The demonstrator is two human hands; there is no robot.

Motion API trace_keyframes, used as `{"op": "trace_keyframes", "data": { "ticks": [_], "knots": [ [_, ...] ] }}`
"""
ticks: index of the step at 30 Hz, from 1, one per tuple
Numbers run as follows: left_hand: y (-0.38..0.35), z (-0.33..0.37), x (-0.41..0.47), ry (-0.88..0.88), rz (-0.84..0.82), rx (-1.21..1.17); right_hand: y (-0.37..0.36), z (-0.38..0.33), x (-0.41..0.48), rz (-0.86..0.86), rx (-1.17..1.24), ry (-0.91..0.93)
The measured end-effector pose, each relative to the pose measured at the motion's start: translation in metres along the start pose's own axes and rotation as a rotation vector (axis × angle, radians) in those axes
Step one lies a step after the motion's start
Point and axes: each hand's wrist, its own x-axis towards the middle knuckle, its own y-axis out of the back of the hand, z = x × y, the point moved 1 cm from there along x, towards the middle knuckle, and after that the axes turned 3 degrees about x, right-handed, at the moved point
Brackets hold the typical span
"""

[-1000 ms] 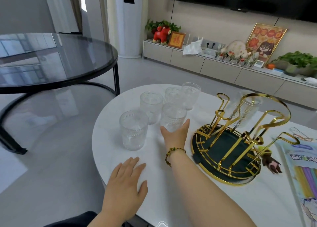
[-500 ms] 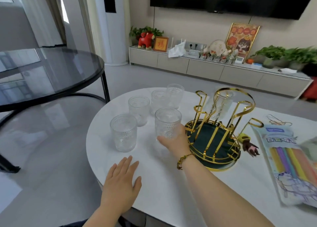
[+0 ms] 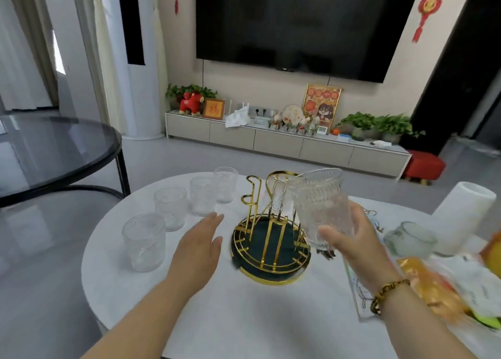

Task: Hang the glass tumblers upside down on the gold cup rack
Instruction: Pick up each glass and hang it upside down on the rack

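Surface (image 3: 244, 318) carries rack (image 3: 271, 246) at centre, four tumblers (image 3: 170, 208) upright to its left. Right hand (image 3: 349, 246) grips fifth tumbler (image 3: 321, 204) by base, mouth up, raised over rack. Left hand (image 3: 196, 246) open, empty, hovering beside rack. Next: invert glass, slide mouth over free prong; rear prong possibly occupied, blurred. Steady rack with left hand.

Both forearms are bare from the bottom edge of the picture up to the hands, with no sleeve showing on either. The right hand (image 3: 352, 239) has a beaded bracelet (image 3: 387, 293) around its wrist, made of rounded golden-brown beads with darker mottling, strung in a single close row. The left hand (image 3: 198, 250) wears nothing on the wrist. The fingers (image 3: 214, 219) carry no rings that show, and their nails look short and unpainted.
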Motion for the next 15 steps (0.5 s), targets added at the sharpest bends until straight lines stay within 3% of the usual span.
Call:
{"op": "trace_keyframes", "data": {
  "ticks": [6, 11, 15],
  "knots": [
    [0.014, 0.063, 0.059, -0.224, 0.05, 0.12, 0.075, -0.005, 0.034, 0.12, -0.027, -0.149],
    [-0.003, 0.089, 0.092, -0.331, -0.109, 0.194, 0.1, -0.004, 0.082, 0.128, -0.298, -0.323],
    [-0.022, 0.093, 0.103, -0.332, -0.219, 0.194, 0.095, -0.006, 0.112, 0.094, -0.531, -0.303]
  ]
}}
